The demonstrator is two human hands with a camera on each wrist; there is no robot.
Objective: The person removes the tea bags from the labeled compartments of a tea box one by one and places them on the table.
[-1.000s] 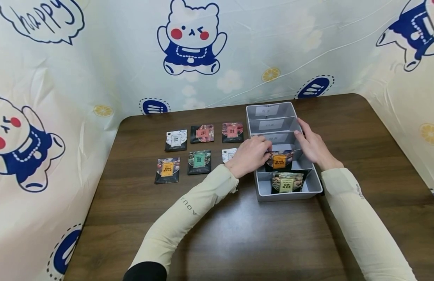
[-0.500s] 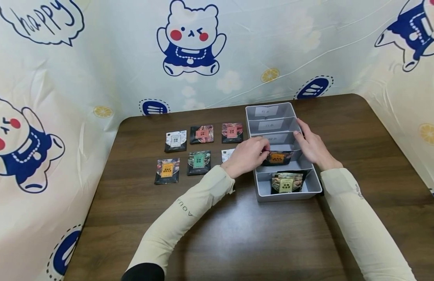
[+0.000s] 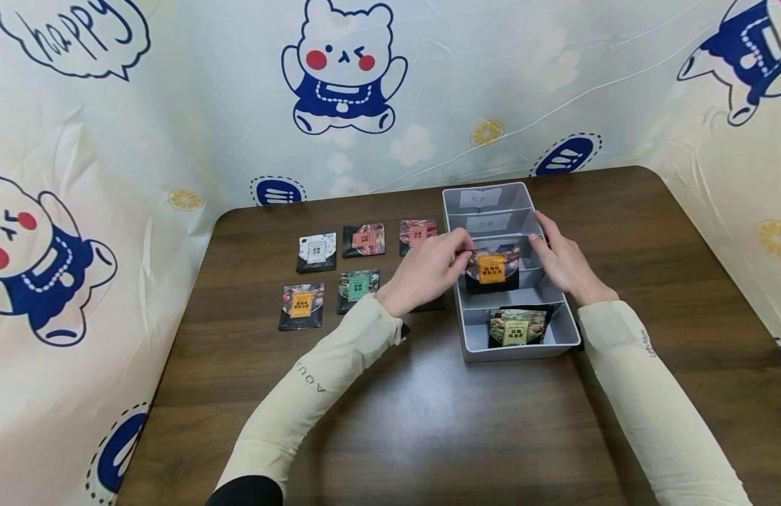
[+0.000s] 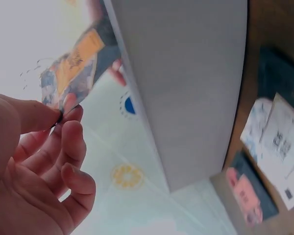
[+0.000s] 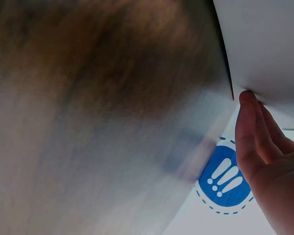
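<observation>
In the head view, my left hand pinches the left edge of a dark sachet with an orange label between thumb and fingertips. The sachet hangs upright over the middle compartments of a grey divided box. The left wrist view shows this sachet beyond the thumb, its far part behind the box wall. My right hand holds the box's right wall, thumb at the rim and fingers along the outside. Those fingers press on the wall in the right wrist view. A sachet with a yellow-green label leans in the front compartment.
Left of the box lie a white sachet, two red-label sachets, a green-label one and another orange-label one. My left hand mostly covers one more. White paper labels mark the back compartments. A printed curtain surrounds the table.
My left hand has moved up and left, raising the orange-label sachet from its lower position in the box. The right hand and the box have stayed in place.
</observation>
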